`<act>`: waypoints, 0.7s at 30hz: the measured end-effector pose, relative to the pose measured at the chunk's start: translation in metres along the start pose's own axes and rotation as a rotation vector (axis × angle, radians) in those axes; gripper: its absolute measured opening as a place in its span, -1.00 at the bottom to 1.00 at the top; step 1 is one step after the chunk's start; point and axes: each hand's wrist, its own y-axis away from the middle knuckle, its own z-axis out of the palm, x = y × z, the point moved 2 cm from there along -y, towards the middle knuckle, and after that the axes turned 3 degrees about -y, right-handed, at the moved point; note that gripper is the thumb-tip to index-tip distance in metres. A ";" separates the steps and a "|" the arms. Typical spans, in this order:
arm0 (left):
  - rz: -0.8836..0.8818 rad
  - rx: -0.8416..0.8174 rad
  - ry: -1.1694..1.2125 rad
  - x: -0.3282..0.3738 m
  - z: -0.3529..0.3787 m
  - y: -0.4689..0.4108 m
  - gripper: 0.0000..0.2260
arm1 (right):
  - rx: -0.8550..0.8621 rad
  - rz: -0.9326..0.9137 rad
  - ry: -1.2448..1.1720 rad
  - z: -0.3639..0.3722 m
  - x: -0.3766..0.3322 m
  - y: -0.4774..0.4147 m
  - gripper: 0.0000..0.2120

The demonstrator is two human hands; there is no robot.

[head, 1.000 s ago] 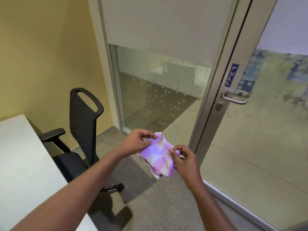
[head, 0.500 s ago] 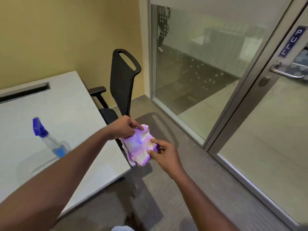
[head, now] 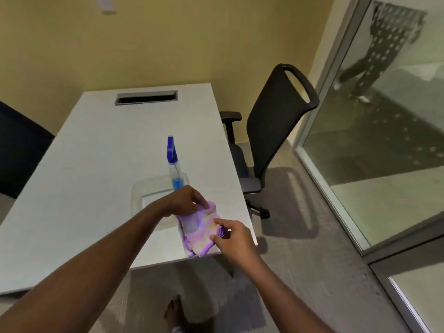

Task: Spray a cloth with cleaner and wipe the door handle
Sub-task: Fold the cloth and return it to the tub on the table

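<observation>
A folded purple and pale yellow cloth (head: 199, 227) is held between both hands above the near right corner of the white table (head: 96, 164). My left hand (head: 185, 200) pinches its top edge. My right hand (head: 233, 236) pinches its right edge. Just beyond my left hand, a clear spray bottle (head: 175, 169) with a blue trigger head and blue liquid stands in a clear plastic tray (head: 141, 191). The door handle is out of view.
A black office chair (head: 271, 131) stands at the table's right side, near the glass wall (head: 384, 140). Another dark chair (head: 16, 147) is at the left edge. A cable slot (head: 146, 97) is cut into the table's far end. Grey carpet lies below.
The view has swung left from the door to the table. Both hands, still holding the cloth, have come over the table's corner near the spray bottle. The door handle has left the view.
</observation>
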 end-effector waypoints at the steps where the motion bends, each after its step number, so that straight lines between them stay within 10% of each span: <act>1: -0.005 -0.003 -0.011 -0.014 -0.006 -0.001 -0.74 | -0.021 0.000 0.014 0.012 -0.006 -0.006 -0.56; 21: -0.110 -0.032 -0.302 -0.216 -0.108 -0.110 -0.82 | -0.091 0.107 0.112 0.201 -0.091 -0.153 -0.77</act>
